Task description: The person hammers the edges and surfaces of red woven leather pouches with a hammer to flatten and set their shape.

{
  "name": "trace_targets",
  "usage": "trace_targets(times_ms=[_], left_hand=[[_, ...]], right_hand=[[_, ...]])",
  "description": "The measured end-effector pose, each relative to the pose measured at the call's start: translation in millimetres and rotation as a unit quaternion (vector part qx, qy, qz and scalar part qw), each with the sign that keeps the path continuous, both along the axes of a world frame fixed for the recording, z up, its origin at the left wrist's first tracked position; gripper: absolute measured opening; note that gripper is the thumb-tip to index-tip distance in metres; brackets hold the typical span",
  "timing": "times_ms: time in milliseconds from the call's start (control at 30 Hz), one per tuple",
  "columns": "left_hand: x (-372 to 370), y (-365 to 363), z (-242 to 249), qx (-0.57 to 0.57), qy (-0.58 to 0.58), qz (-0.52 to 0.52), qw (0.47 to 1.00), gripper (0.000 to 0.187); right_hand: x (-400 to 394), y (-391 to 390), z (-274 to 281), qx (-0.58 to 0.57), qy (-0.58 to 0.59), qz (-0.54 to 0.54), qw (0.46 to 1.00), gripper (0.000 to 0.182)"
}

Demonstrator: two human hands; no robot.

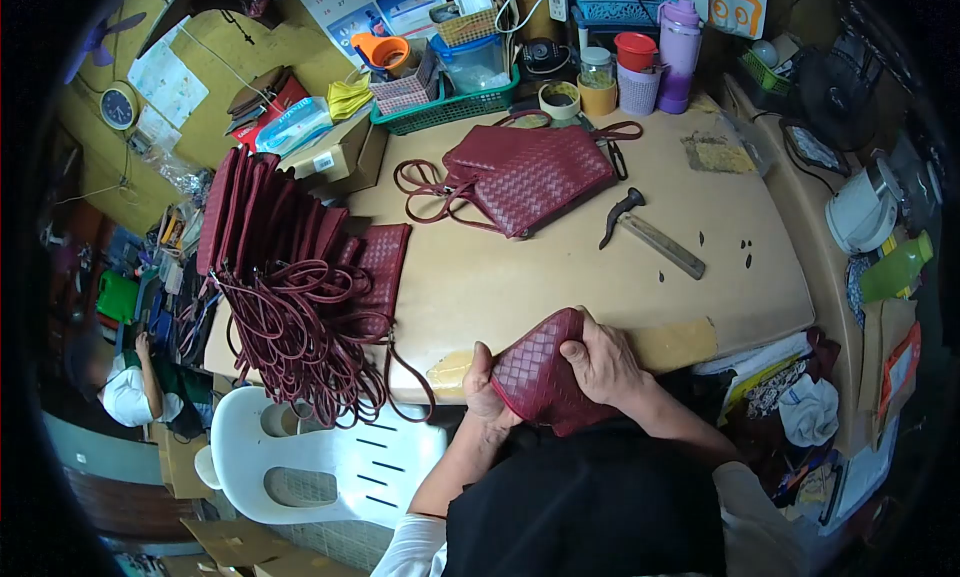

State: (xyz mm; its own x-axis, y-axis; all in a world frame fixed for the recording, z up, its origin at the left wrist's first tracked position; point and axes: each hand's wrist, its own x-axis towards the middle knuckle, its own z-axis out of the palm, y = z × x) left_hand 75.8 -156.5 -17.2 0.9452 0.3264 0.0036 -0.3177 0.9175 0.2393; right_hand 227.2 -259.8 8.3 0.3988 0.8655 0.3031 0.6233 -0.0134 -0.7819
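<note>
A dark red woven pouch is held between my two hands at the table's near edge, bent and slightly bulging. My left hand grips its left side, thumb up along the edge. On the upper right side, my right hand is closed around the pouch with the thumb pressed on its face. Beyond my hands, more red woven pouches with wrist straps lie on the table. To the left stands a stack of similar pouches, their looped straps hanging over the table edge.
A hammer lies on the table among small dark bits. Baskets, jars and a purple bottle line the back. A white plastic chair stands at the left front; another person is farther left.
</note>
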Motion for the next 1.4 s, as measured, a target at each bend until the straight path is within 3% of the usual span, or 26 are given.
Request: trace_targets(times_ms=[67, 267, 400, 500, 567, 600, 700, 733, 933, 1000, 1033, 1100, 1133, 1167, 1200, 1233, 1300, 1333, 1367, 1400], left_hand=[[-6.7, 4.3, -16.9, 0.048, 0.029, 0.014, 0.998, 0.077], [-3.9, -5.0, -3.0, -0.114, -0.017, 0.016, 0.993, 0.071], [-7.5, -2.7, -9.4, -0.114, -0.036, 0.021, 0.993, 0.067], [-14.1, 11.5, -3.7, -0.054, 0.017, -0.002, 0.998, 0.061], [-12.7, 14.0, 16.0, 0.015, 0.064, 0.004, 0.998, 0.058], [-13.2, 14.5, 20.3, 0.012, 0.07, -0.011, 0.997, 0.059], [-15.3, 13.1, 12.0, 0.022, 0.075, -0.005, 0.997, 0.06], [-14.9, 12.2, 12.0, 0.022, 0.076, -0.006, 0.997, 0.06], [-15.0, 14.3, 9.2, 0.06, 0.033, -0.041, 0.997, 0.065], [-20.6, 13.6, 26.2, 0.186, 0.153, -0.04, 0.97, 0.063], [-20.6, 11.8, 33.1, 0.186, 0.152, -0.039, 0.97, 0.063], [-20.1, 10.1, 42.9, 0.457, 0.227, 0.001, 0.86, 0.057], [-17.3, 1.6, 40.3, 0.495, 0.253, 0.018, 0.831, 0.046], [-13.9, -2.9, 32.1, 0.495, 0.254, 0.019, 0.831, 0.046], [-11.2, -4.3, 17.0, 0.509, 0.287, 0.035, 0.811, 0.041], [-8.0, -5.3, 2.8, 0.523, 0.319, 0.05, 0.789, 0.037], [2.2, -3.1, -3.2, 0.502, 0.297, 0.107, 0.805, 0.029], [10.3, 2.7, 2.6, 0.403, 0.283, 0.158, 0.856, 0.028], [17.8, 8.0, 6.6, 0.297, 0.265, 0.209, 0.894, 0.028], [19.1, 17.9, 4.9, 0.293, 0.251, 0.215, 0.897, 0.028]], right_hand=[[-0.2, 1.0, -4.3, 0.048, -0.083, -0.019, 0.995, 0.069], [-1.1, -1.4, 14.8, 0.022, -0.034, 0.045, 0.998, 0.06], [1.8, 0.7, 7.3, -0.042, -0.016, 0.07, 0.996, 0.056], [0.1, 3.3, 10.9, 0.03, -0.06, 0.004, 0.998, 0.047], [4.3, 7.9, 17.9, 0.162, -0.06, 0.011, 0.985, 0.045], [2.1, 9.8, 24.0, 0.207, 0.008, 0.012, 0.978, 0.043], [8.9, 9.4, 33.2, 0.196, -0.01, 0.038, 0.98, 0.031], [4.1, 9.6, 37.3, 0.199, 0.074, 0.021, 0.977, 0.021], [10.8, 2.6, 33.8, 0.175, 0.089, -0.01, 0.981, 0.013], [15.9, 1.8, 19.6, 0.184, 0.154, -0.039, 0.97, 0.012], [20.5, 0.6, 13.8, 0.195, 0.217, -0.068, 0.954, 0.011], [31.2, -3.7, 13.8, 0.156, 0.205, -0.092, 0.962, 0.012], [35.3, -3.3, 17.2, 0.084, 0.097, -0.097, 0.987, 0.014], [37.1, -4.1, 21.8, 0.01, -0.013, -0.099, 0.995, 0.016], [31.9, -5.5, 36.8, -0.031, -0.19, -0.146, 0.97, 0.021], [25.2, -4.1, 43.2, -0.031, -0.188, -0.145, 0.971, 0.021], [9.9, -4.3, 48.2, 0.132, -0.229, -0.162, 0.951, 0.03], [2.4, -8.0, 45.4, 0.154, -0.229, -0.092, 0.957, 0.036], [-4.8, -9.4, 38.5, 0.141, -0.213, 0.0, 0.967, 0.052], [-13.5, -11.0, 31.1, 0.069, -0.207, 0.038, 0.975, 0.063]])
